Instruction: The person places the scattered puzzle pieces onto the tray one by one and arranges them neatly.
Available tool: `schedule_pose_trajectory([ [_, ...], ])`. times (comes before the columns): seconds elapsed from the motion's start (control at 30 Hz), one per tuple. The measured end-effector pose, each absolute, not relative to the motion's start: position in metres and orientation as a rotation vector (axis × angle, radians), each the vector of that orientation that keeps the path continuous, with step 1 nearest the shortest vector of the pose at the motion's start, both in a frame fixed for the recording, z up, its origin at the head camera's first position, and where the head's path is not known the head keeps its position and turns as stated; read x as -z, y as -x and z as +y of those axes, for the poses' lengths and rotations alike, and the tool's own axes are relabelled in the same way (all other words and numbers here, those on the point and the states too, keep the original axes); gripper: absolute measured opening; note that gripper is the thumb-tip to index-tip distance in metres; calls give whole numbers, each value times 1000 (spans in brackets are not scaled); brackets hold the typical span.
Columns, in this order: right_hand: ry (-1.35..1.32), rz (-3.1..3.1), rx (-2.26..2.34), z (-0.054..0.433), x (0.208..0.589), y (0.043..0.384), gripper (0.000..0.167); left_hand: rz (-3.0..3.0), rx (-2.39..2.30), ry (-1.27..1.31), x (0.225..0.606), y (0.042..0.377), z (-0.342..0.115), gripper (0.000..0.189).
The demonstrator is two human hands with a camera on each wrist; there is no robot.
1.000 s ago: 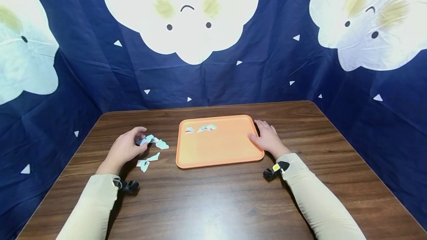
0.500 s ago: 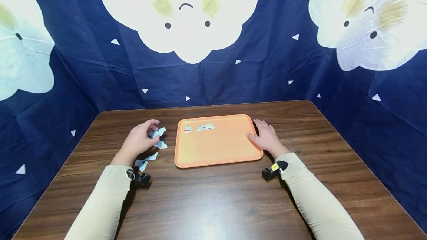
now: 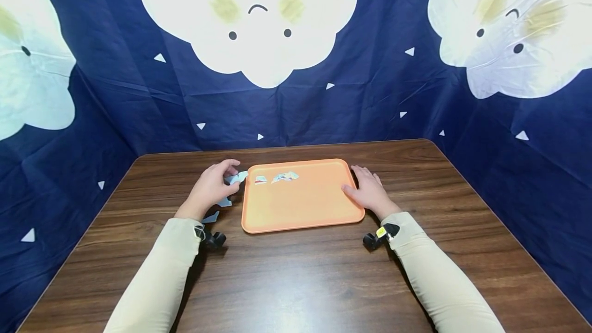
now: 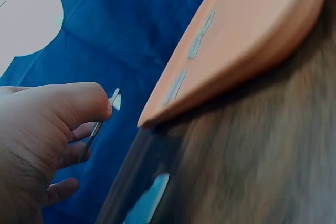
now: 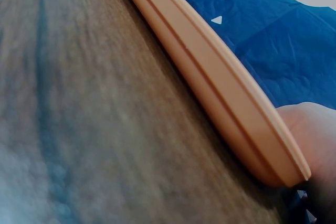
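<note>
My left hand [image 3: 209, 187] pinches a light blue puzzle piece [image 3: 239, 177] between thumb and fingers, at the far-left corner of an orange tray [image 3: 305, 204]. In the left wrist view this piece appears edge-on, raised above the table. Two patches of printed pieces [image 3: 284, 177] lie along the tray's far-left part. Other light blue pieces [image 3: 225, 202] rest on the table, partly hidden by my left hand and wrist. At the tray's right side, my right hand [image 3: 371, 194] holds the rim, with the thumb over it and the fingers outside.
The brown wooden table [image 3: 287, 281] extends around the tray. Dark blue cloth [image 3: 296, 117] with white clouds hangs behind it and at both sides. A black wrist camera [image 3: 215, 240] sits by the left cuff, another [image 3: 372, 241] by the right cuff.
My left hand has moved right with the puzzle piece, from the pieces on the table to the tray's far-left corner. My right hand stays at the tray's right rim.
</note>
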State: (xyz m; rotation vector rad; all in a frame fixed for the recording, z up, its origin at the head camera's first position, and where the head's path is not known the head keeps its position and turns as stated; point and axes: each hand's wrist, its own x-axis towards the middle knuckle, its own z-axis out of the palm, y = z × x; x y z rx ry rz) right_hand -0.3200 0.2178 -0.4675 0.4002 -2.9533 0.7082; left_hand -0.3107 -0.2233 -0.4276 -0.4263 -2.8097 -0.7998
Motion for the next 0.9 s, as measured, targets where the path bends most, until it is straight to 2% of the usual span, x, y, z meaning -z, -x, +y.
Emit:
schedule_pose_trajectory([
  [0.9,-401,-2948,-711,220,469,322,76,-2791,922,559,421,334,-151,53],
])
